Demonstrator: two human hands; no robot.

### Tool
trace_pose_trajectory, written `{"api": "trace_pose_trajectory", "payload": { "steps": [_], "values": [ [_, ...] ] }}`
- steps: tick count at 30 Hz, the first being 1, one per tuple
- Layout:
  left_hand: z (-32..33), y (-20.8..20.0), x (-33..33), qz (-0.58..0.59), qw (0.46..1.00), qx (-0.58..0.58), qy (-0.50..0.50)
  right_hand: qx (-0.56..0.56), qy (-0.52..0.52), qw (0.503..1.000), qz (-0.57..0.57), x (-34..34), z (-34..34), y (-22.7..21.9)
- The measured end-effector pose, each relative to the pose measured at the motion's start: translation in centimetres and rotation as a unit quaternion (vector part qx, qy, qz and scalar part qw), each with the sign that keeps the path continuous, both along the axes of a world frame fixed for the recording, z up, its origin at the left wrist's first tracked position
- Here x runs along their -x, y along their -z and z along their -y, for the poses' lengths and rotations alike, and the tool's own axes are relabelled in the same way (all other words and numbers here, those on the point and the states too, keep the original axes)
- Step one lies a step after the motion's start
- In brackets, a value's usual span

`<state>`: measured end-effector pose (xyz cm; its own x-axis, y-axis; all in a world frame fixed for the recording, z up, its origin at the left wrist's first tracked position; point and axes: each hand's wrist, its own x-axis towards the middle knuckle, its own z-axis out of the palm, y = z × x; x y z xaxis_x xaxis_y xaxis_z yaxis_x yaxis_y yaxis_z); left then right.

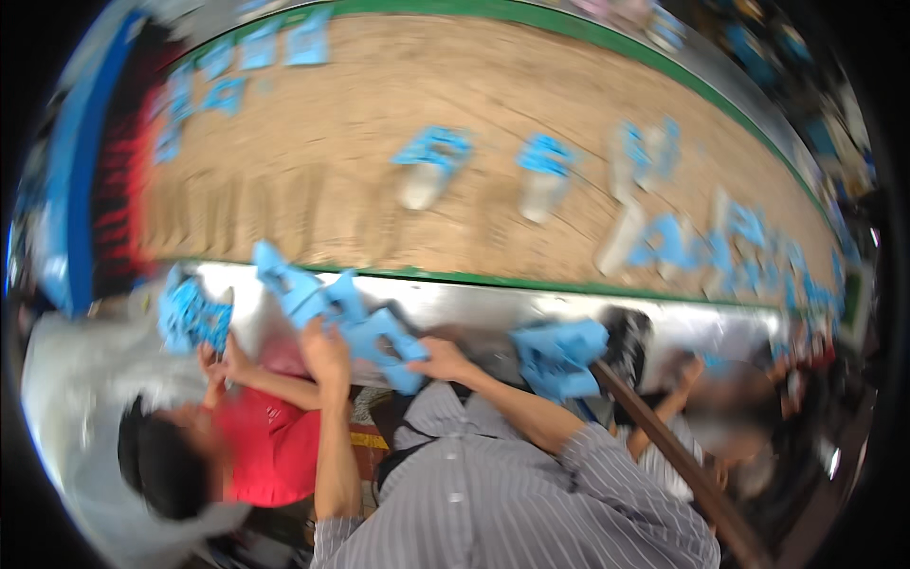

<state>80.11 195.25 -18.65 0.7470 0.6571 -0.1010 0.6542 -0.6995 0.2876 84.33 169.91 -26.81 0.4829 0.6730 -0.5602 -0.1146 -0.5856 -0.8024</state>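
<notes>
Slanting from upper left to lower right, the blue pieces stretch past the left hand to the right hand, both pinching their edges.

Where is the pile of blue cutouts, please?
The blue cutout pile is right of centre in the head view, between the right hand and brown bar.

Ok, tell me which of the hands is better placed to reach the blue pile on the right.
Right, I'd judge. The right hand is nearer the blue pile; the left hand is farther off to the left. Both hold blue pieces, so it would likely need freeing first.
</notes>
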Motion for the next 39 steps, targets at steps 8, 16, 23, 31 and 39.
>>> {"api": "trace_pose_trajectory", "payload": {
  "steps": [8, 16, 23, 31, 39],
  "values": [
    [18.2, -2.2, -8.1, -0.015, 0.856, 0.442, 0.267, 0.067, 0.229, 0.958, 0.158, -0.7, 13.2, -11.3],
    [27.6, 2.0, -11.2, -0.015, 0.754, 0.413, 0.510, 0.207, 0.365, 0.871, 0.257, 7.0, 21.8, -11.3],
    [25.2, 0.9, -9.4, -0.045, 0.745, 0.408, 0.526, 0.264, 0.427, 0.823, 0.265, 7.6, 21.3, -8.0],
    [26.2, 0.9, -11.1, -0.282, 0.685, 0.548, 0.388, 0.085, 0.376, 0.914, 0.129, 8.3, 23.8, -10.0],
    [27.2, 6.5, -9.9, -0.385, 0.610, 0.642, 0.259, 0.084, 0.425, 0.900, 0.059, 6.6, 24.6, -16.9]
  ]
}}
